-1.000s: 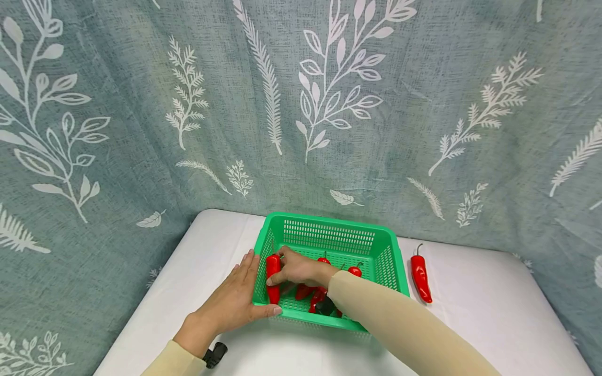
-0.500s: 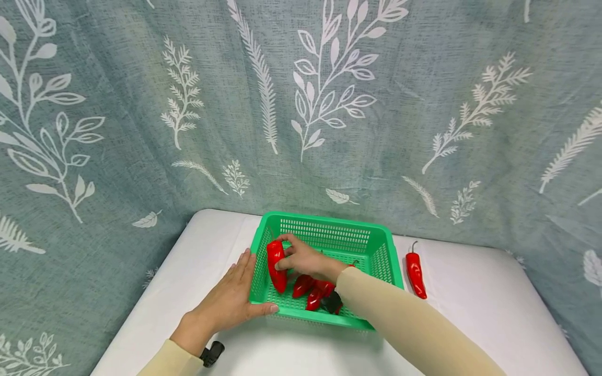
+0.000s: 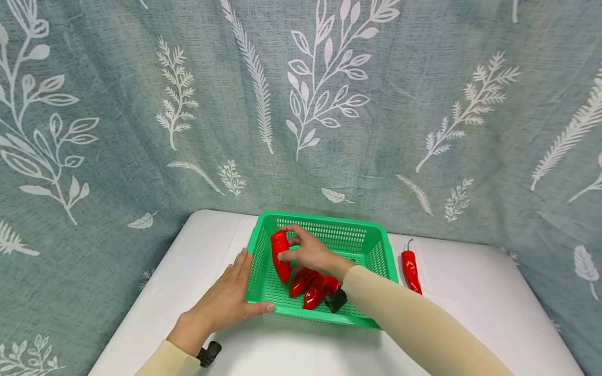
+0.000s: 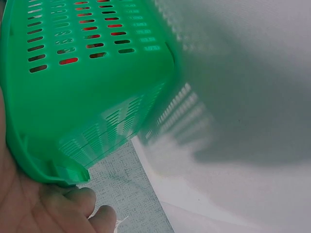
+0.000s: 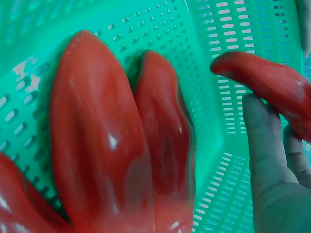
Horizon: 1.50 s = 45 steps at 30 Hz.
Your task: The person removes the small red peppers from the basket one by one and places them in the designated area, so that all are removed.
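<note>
A red chili pepper [image 3: 280, 258] stands almost upright inside the left part of the green plastic basket [image 3: 324, 319]. My right hand [image 3: 308, 252] pinches this pepper between thumb and fingers; in the right wrist view the pinched pepper [image 5: 272, 82] hangs above the perforated floor. Several more red peppers [image 5: 99, 136] lie in the basket below my right wrist, partly hidden by it in the head view. My left hand [image 3: 230, 292] rests with straight fingers along the basket's left rim, its thumb at the front corner. The left wrist view shows the palm against the basket's corner [image 4: 53, 177].
One more red pepper [image 3: 411, 271] with a green stem lies on the white table [image 3: 470, 313], just right of the basket. A leaf-patterned grey-green curtain [image 3: 263, 130] closes off the back and sides. Black wrist cameras sit on both wrists.
My right hand has raised the pepper from beside the basket's left wall and shifted it slightly right and back, tilting it. My left hand keeps its place on the rim.
</note>
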Motion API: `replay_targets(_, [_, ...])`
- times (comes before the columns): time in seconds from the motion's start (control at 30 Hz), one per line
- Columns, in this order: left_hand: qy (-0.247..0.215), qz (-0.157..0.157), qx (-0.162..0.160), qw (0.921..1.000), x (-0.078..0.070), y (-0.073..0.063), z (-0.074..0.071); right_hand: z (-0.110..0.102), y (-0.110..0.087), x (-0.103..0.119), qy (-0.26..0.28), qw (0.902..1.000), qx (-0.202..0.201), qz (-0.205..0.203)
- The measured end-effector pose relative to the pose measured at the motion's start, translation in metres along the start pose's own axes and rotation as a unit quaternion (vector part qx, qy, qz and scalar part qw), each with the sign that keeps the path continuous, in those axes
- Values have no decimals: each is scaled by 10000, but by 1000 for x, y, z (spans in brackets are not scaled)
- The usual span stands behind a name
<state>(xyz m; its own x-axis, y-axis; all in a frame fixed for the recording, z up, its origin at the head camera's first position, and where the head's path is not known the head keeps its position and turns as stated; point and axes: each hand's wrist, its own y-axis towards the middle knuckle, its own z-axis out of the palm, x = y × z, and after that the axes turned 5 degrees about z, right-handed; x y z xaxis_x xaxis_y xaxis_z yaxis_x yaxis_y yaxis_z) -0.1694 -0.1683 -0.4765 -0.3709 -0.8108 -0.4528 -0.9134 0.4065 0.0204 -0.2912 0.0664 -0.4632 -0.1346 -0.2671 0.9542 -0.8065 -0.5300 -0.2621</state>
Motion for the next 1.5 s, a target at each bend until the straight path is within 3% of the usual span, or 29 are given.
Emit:
replay_targets(0.6, [61,94,-78,9999,-3,1,0,-18,-22,12,-77,9987,-490,-67])
replay_targets(1.1, [841,200,-158,9961,-6,-1,-6,-34,-35,15,72,9974,-709,73])
replay_targets(1.5, [692,227,-215,9971,-6,-1,-3,-49,-47,14,93,9965,-831,69])
